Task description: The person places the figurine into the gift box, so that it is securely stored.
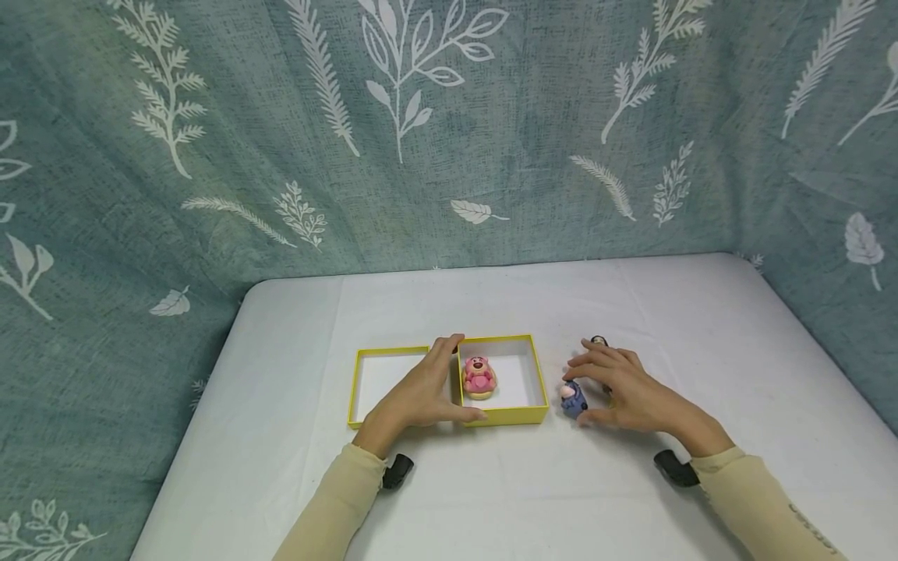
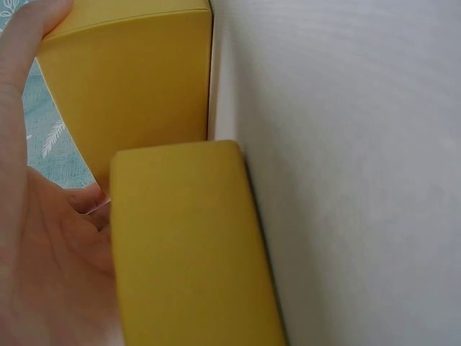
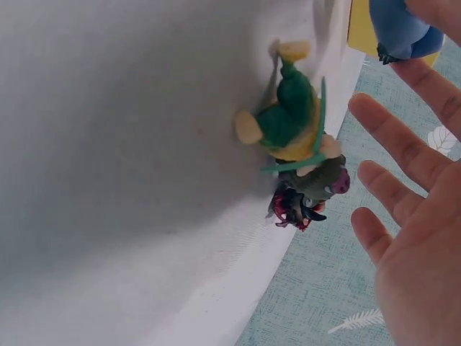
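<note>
My left hand (image 1: 421, 386) grips the left end of a yellow box (image 1: 500, 418), thumb at the front wall and fingers at the back. Inside the box, at its left side, sits a pink bear figurine (image 1: 480, 375). To the right of the box, my right hand (image 1: 631, 393) pinches a small blue figurine (image 1: 573, 399) with a pale face between thumb and index finger. The right wrist view shows only part of this blue figurine (image 3: 400, 32); the other fingers are spread and touch nothing.
A second yellow-rimmed box part (image 1: 354, 389), white inside, lies left of the box, partly behind my left hand. Beyond my right hand are more figurines: a green and yellow one (image 3: 288, 119), a grey one with a pink snout (image 3: 317, 180) and a dark red one (image 3: 294, 209).
</note>
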### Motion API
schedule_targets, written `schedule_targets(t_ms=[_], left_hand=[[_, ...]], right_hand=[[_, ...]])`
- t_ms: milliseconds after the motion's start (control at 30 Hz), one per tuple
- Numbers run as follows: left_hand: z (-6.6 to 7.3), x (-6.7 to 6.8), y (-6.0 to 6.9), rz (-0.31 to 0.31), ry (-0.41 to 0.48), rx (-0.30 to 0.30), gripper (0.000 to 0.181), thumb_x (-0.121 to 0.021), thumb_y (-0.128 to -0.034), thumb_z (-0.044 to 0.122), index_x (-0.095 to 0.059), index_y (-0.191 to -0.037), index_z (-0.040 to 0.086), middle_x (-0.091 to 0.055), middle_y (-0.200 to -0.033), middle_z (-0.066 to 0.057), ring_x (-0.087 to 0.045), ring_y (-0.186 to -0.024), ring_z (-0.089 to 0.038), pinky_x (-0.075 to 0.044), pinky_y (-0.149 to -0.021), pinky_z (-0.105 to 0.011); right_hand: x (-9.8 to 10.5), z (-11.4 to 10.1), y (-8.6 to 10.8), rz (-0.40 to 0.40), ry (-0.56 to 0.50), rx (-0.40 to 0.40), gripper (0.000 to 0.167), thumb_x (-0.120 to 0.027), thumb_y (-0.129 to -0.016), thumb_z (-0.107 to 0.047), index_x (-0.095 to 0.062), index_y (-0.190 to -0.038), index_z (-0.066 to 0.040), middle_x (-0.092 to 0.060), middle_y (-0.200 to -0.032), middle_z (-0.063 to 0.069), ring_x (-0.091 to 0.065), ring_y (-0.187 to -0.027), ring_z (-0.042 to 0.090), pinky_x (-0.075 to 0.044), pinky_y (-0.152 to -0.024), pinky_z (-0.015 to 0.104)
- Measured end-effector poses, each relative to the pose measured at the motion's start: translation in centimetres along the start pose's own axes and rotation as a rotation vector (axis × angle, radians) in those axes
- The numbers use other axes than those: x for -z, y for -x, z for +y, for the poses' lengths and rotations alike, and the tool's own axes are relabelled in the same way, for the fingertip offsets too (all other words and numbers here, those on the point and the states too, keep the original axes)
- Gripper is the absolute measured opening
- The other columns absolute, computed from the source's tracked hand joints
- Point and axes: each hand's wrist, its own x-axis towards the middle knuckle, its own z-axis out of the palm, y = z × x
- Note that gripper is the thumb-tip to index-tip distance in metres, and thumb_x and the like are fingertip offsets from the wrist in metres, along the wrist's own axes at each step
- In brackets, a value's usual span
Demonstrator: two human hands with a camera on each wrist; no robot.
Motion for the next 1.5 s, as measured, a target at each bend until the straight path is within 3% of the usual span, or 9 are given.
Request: schedule_targets(t_ms=[800,1500], left_hand=[[0.0,-0.1,0.1,0.001,0.003,0.011,0.122,-0.081,-0.0644,0.065,-0.015,-0.155,0.017,-0.033,-0.150,-0.008,-0.045,-0.133,-0.026,-0.042,-0.108,-0.045],[0.1,0.0,0.0,0.002,0.005,0.006,0.121,-0.082,-0.0644,0.063,-0.016,-0.155,0.017,-0.033,-0.150,-0.009,-0.045,-0.133,-0.027,-0.042,-0.109,-0.046]], right_hand=[[0.3,0.0,-0.1,0.038,-0.011,0.025,0.054,-0.088,-0.070,-0.036,-0.067,-0.117,-0.018,-0.062,-0.128,0.010,-0.036,-0.136,0.048,-0.023,-0.101,0.061],[1.6,-0.5,-1.1,0.079,0.011,0.069,0.056,-0.090,-0.067,-0.023,-0.066,-0.118,-0.017,-0.062,-0.126,0.012,-0.036,-0.135,0.047,-0.024,-0.099,0.057]])
